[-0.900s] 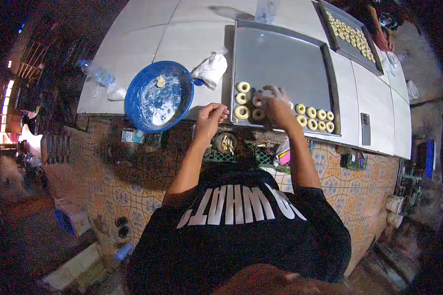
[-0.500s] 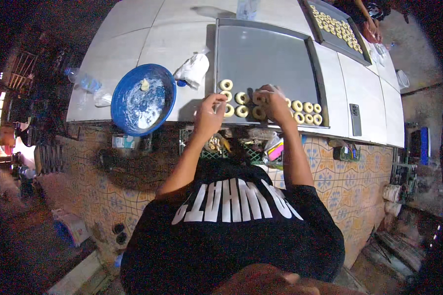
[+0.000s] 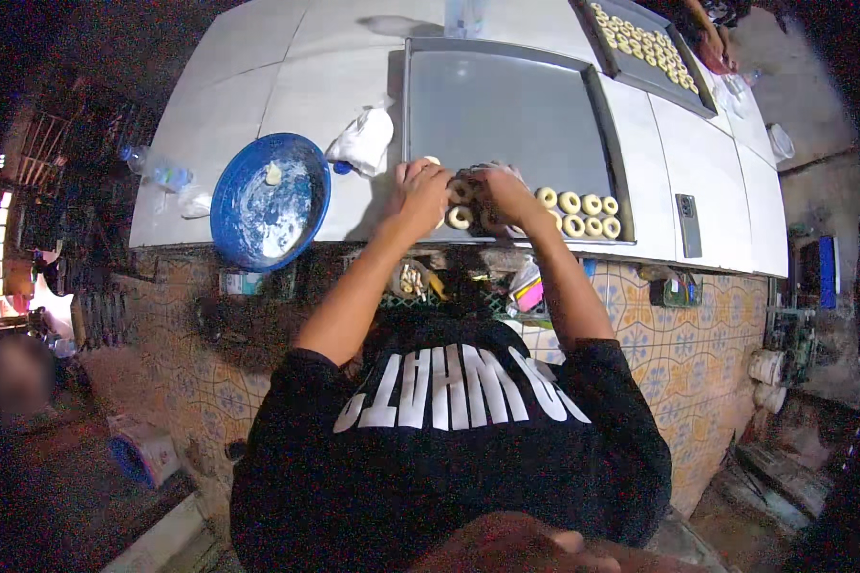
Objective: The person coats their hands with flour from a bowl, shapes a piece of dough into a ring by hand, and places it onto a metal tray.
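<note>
Pale dough rings stand in rows along the near edge of a large grey metal tray. My left hand bends over the leftmost rings, fingers curled inward and mostly covering them. Close beside it, my right hand reaches in from the right with its fingers bent down. Between the hands a dough ring shows on the tray. Another, in shadow, lies just above it at the fingertips. What either hand grips, if anything, is hidden under the fingers. Whitish patches show on the right hand.
A blue basin with white flour and a small dough lump stands left of the tray, near a white bag. Farther right are a phone and a second tray of rings, by another person's hands.
My right hand has moved left, close to the left hand, baring rings on the right. My left hand now covers more of the leftmost column. The whole view has shifted slightly.
</note>
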Demonstrator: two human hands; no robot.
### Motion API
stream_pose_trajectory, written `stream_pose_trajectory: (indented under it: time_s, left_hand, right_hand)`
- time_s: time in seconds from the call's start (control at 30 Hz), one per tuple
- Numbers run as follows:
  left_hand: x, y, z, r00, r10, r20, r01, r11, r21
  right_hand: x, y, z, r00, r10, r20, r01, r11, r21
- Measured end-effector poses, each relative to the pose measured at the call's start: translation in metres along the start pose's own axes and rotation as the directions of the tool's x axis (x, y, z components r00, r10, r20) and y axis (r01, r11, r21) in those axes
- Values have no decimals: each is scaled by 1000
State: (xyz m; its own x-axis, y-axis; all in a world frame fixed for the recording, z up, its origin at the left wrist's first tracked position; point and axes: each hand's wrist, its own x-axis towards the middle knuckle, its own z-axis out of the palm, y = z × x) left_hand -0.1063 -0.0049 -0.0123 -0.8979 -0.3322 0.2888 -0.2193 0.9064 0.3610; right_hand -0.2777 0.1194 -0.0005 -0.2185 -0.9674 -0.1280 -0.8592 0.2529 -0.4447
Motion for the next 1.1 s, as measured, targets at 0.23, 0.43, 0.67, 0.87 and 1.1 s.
stream_pose_trajectory:
  time_s: [0.23, 0.43, 0.67, 0.87, 1.1]
  left_hand:
    - [11, 9, 2, 990, -108, 90, 105, 994, 32]
    - [16, 11, 4, 954, -245, 172, 257, 965, -47]
    - [17, 10, -6, 958, -227, 173, 238, 970, -47]
    - [9, 6, -19, 960, -274, 64, 278, 958, -76]
    - [8, 12, -29, 977, -188, 103, 197, 977, -82]
  right_hand:
    - [4, -11, 0, 999, 46, -3, -46, 990, -130]
    - [20, 12, 12, 998, -50, 30, 32, 904, 426]
    - [26, 17, 15, 993, -114, -32, 118, 958, 261]
    - [-11, -21, -26, 976, -170, -136, 209, 901, 379]
    - [-19, 13, -20, 938, -3, -347, 45, 993, 114]
